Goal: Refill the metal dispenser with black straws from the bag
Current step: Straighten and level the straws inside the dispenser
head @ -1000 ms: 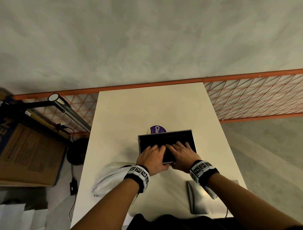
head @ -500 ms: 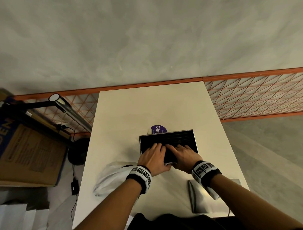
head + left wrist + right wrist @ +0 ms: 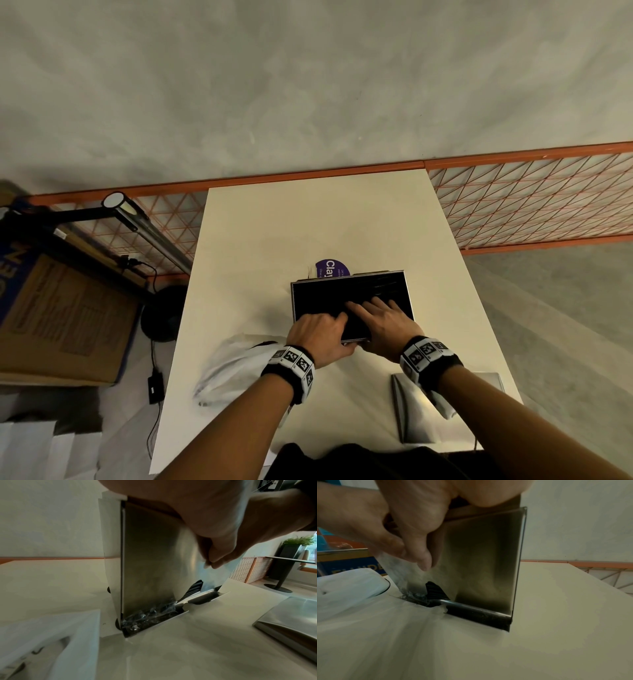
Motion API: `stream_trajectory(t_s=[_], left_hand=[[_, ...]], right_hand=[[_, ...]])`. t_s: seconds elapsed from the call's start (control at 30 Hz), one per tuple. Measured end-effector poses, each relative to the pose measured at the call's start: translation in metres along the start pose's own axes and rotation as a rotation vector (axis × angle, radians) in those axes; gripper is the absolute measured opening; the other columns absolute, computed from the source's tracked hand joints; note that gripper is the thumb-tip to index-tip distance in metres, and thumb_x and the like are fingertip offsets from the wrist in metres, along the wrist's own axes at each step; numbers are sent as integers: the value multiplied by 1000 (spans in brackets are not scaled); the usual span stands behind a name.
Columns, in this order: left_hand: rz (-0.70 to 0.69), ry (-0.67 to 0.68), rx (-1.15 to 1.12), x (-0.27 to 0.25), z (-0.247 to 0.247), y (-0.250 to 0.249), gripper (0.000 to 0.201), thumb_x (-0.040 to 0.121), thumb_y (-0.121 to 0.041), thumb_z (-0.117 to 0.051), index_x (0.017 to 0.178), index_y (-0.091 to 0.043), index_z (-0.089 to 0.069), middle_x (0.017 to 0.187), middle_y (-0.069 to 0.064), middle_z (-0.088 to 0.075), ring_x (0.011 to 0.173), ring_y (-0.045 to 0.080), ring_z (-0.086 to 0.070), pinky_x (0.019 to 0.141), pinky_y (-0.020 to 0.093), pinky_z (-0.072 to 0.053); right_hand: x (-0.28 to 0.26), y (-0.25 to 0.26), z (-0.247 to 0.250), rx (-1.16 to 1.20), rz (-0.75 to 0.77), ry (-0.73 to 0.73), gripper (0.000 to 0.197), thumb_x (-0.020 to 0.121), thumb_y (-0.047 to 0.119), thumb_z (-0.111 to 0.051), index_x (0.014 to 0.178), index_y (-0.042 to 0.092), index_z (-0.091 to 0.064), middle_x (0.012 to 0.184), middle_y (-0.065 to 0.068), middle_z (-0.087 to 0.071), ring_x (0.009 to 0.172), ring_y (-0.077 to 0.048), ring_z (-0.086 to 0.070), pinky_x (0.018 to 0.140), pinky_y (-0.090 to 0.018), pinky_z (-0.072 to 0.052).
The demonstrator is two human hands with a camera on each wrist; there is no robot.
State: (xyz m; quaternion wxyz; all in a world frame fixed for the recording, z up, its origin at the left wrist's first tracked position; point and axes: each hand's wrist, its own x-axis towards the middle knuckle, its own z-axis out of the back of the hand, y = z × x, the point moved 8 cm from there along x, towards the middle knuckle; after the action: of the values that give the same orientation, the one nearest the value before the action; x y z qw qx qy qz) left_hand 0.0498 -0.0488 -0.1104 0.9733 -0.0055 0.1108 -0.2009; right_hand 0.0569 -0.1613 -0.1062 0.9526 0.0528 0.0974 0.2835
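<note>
The metal dispenser [image 3: 399, 274] stands open-topped at the table's middle, packed with black straws [image 3: 329, 298]. My left hand [image 3: 337, 329] grips its near rim, fingers curled over the edge and thumb on the front wall [image 3: 484, 561]. My right hand [image 3: 373, 308] lies flat on the straws, fingers straight, thumb against the front wall [image 3: 149, 561]. More straws in clear wrap [image 3: 149, 616] fill the low front tray. The white bag [image 3: 236, 370] lies crumpled at the near left, partly under my left wrist.
The dispenser's metal lid [image 3: 414, 411] lies at the near right of the table [image 3: 308, 222]. A purple round label [image 3: 330, 267] peeks out behind the dispenser. A lamp arm [image 3: 144, 226] and a cardboard box [image 3: 61, 318] stand left of the table. An orange mesh rail runs behind.
My left fingers drew back from lying on the straws and curled at the near rim. My right hand stays flat on the straws, shifted slightly right.
</note>
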Motion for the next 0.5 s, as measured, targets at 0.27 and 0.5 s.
stream_trajectory(t_s=[0.27,0.5], left_hand=[[32,-7,-25,2,6,1,67,84,-66,-56,134,-21,-55,117,1,-70,98,29,-69,77,40,-57],[51,0,-63,3,9,3,70,84,-66,-57,137,-20,-49,122,0,-68,102,28,-69,81,40,-54]], right_hand=[[1,1,5,13,5,-31,81,72,50,-72,143,27,-38,120,1,-55,105,-23,-57,86,-38,-52],[1,-8,-2,103,-83,95,82,87,47,-56,150,43,-3,100,-4,-72,88,-32,-69,75,-39,-56]])
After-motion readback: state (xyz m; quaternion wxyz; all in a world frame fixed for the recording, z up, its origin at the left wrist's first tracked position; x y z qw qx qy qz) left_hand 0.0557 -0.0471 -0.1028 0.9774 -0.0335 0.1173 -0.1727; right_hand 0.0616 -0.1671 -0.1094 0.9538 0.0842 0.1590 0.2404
